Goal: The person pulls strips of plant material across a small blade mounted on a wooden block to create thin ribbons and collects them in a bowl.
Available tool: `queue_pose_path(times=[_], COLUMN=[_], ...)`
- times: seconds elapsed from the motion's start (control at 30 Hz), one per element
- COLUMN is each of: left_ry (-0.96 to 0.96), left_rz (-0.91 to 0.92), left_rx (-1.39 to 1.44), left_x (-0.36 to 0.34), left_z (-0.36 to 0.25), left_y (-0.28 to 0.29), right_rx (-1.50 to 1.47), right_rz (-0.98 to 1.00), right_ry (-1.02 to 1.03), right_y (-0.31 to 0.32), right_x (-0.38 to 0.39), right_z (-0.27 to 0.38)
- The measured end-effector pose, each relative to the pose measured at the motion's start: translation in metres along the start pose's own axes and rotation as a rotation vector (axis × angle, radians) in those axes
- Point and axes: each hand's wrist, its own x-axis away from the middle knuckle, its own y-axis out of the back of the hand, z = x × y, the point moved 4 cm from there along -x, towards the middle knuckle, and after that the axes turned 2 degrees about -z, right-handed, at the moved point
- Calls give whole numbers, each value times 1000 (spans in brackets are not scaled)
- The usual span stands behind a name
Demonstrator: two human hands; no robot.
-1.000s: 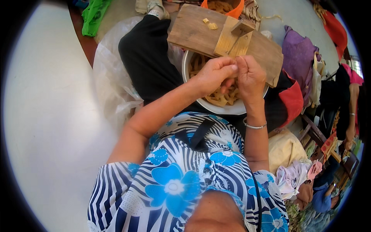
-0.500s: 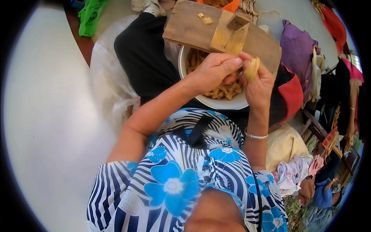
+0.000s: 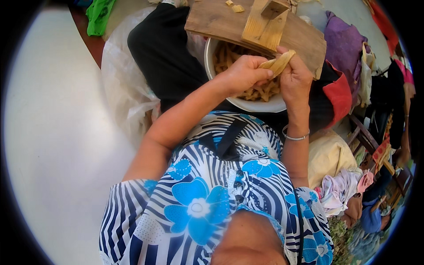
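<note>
— Where is the flat, pale-yellow, leaf-like strip (image 3: 279, 63)?
— Between the hands: left hand (image 3: 244, 76) pinches one end, right hand (image 3: 295, 78) touches the other; its grip I cannot tell.
— Handling?
— Probably light, flexible; hold both ends.

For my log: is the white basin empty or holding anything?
Not empty: tan strips show inside the white basin; how full, cannot tell.

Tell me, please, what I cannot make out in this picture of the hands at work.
- Head view: the far rim of the bowl, hidden under the wooden board.
- Head view: some brown pieces in the bowl, covered by the left hand and right hand.
- Head view: part of the right hand, behind the yellow strip.
- Head view: the top of the green bag, cut off by the upper edge.
</note>
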Motion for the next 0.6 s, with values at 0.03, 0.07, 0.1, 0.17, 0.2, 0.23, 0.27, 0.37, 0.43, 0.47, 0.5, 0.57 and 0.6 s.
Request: queue_pose_path(times=[0.03, 0.07, 0.1, 0.17, 0.2, 0.23, 0.27, 0.37, 0.43, 0.47, 0.5, 0.57, 0.6], left_ry=[-21, -42, -196, -507, -596, -688, -781, -866, -856, -850, -801, -704, -691], left_rz=[-30, -60, -152, -324, -345, -366, -386, -357, -339, -332, -303, -254, -257], left_rx=[-96, -192, -409, -843, -885, -926, -966, -1048, -995, -971, -937, -865, -856], left_x=[1, 3, 4, 9, 10, 10, 11, 13, 11, 12, 11, 11, 13], left_z=[-3, -4, -10, -19, -17, -16, -16, -16, -16, -17, -17, -21, -26], left_y=[4, 8, 12, 12, 12, 12, 11, 9, 6, 5, 5, 4, 1], right_rx=[32, 65, 13, -85, -214, -340, -468, -895, -1055, -1137, -1138, -1135, -987], right_rz=[25, 50, 108, 217, 262, 306, 348, 314, 335, 346, 339, 334, 257], right_ry=[-12, -23, -121, -319, -373, -425, -477, -833, -874, -892, -859, -795, -706], right_y=[1, 1, -2, -11, -18, -24, -28, -36, -35, -36, -35, -34, -32], right_x=[1, 2, 5, 17, 22, 26, 29, 43, 46, 46, 45, 40, 37], right_z=[1, 2, -3, -17, -24, -30, -33, -31, -35, -35, -34, -26, -26])
